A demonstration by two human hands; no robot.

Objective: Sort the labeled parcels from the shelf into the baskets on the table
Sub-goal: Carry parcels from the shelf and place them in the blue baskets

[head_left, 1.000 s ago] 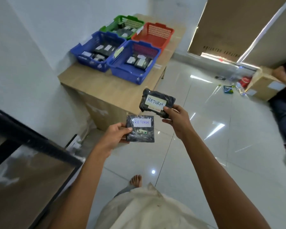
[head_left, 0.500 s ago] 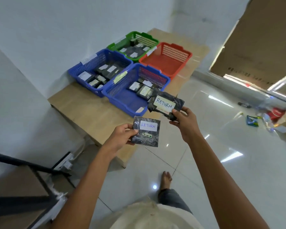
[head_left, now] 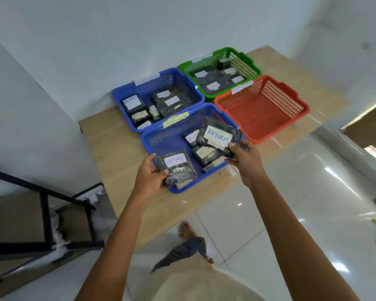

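Both parcels, short of the table [head_left: 109, 148] half a second ago, are now over the near blue basket [head_left: 161, 139]. Left hand [head_left: 149, 177] grips the flat RETURN parcel [head_left: 176, 164] above its front corner. Right hand [head_left: 244, 158] pinches the bulkier RETURN parcel [head_left: 218, 137] above parcels already inside.

Light wooden table [head_left: 117, 157] across mid-frame, far blue basket [head_left: 152, 88] above near blue basket [head_left: 167, 139], green basket [head_left: 244, 61] upper right, red basket [head_left: 267, 109] below it

Two blue baskets [head_left: 148, 135], one green [head_left: 245, 59], one red [head_left: 291, 94]; black white-labelled parcels [head_left: 217, 137].
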